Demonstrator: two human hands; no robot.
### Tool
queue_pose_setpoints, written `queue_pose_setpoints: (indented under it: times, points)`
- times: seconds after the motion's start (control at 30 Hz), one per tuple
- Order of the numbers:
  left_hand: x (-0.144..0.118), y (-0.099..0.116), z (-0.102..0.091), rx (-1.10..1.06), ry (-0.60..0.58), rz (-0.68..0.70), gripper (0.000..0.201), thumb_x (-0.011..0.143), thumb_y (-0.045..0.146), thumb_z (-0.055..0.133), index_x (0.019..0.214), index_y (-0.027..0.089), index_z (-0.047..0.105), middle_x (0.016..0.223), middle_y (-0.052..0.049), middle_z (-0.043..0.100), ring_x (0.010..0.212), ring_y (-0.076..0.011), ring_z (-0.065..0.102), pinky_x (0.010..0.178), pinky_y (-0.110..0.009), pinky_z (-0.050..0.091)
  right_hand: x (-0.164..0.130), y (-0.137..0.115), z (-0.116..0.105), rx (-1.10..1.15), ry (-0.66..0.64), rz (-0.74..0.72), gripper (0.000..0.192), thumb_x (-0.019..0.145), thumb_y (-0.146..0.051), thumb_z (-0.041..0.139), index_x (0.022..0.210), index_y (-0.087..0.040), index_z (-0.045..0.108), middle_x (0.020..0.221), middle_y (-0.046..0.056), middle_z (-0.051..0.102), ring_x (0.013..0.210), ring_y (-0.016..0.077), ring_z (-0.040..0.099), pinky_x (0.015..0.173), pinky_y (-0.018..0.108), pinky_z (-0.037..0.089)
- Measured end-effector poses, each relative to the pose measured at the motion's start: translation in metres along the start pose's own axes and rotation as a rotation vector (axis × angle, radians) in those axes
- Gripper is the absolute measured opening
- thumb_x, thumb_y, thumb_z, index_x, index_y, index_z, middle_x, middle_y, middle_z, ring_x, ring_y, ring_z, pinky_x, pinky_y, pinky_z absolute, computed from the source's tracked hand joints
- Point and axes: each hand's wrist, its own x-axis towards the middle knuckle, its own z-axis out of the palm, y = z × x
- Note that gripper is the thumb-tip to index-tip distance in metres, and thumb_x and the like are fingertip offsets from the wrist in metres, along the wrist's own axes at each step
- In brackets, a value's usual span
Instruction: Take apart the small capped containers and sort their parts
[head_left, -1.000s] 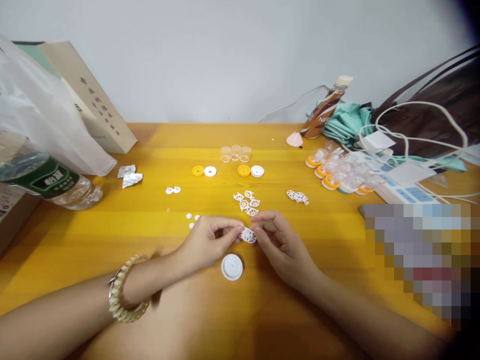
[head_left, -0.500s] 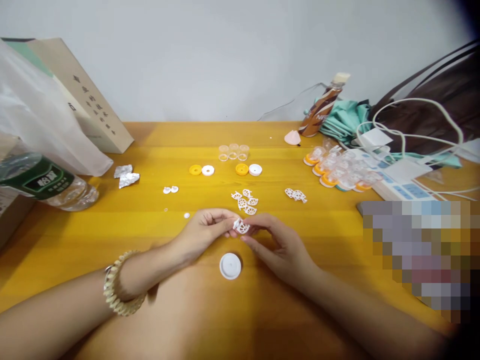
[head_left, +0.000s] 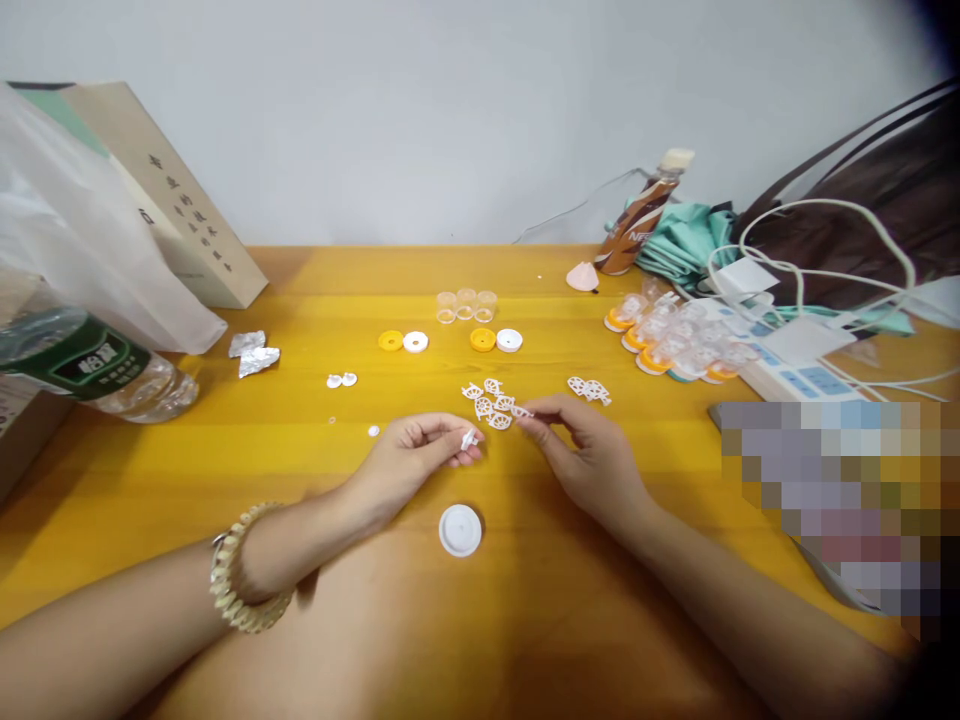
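Pinched by the left hand (head_left: 416,450) is a small white plastic piece with a pointed end (head_left: 469,440), and gripped by the right hand (head_left: 592,455) is a thin white plastic piece (head_left: 521,411), held just beside a pile of flat white plastic pieces with holes (head_left: 484,407). The pile is spread on the yellow-brown wooden bench (head_left: 375,620). Nearer the front, a round white plastic dish (head_left: 460,531) is set. Farther back, three clear plastic cups (head_left: 466,305) are stood together.

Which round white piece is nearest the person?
The white dish lying alone, nearest the picture's bottom edge; the other round white pieces are farther back.
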Motion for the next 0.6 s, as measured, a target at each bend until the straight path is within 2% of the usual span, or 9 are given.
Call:
queue_pose_setpoints:
  times: [0.17,0.6]
  points:
    - [0.002,-0.003,-0.001,-0.016,-0.008,0.0,0.015,0.078,0.028,0.064,0.083,0.013,0.067,0.077,-0.003,0.066,0.071,-0.0101,0.057,0.07,-0.022,0.043,0.007,0.014,-0.001,-0.144,-0.044,-0.099,0.012,0.085,-0.016,0.053,0.086,-0.019,0.064,0.08,0.005,0.065,0.076,0.0178,0.06,0.07,0.031,0.049]
    - [0.002,-0.001,0.0,0.006,-0.03,0.002,0.016,0.079,0.028,0.064,0.084,0.013,0.067,0.077,-0.003,0.065,0.071,-0.0097,0.056,0.07,-0.021,0.042,0.02,0.016,0.016,-0.184,0.021,-0.08,0.011,0.081,-0.02,0.061,0.087,-0.022,0.069,0.077,0.004,0.061,0.075,0.019,0.058,0.069,0.033,0.047]
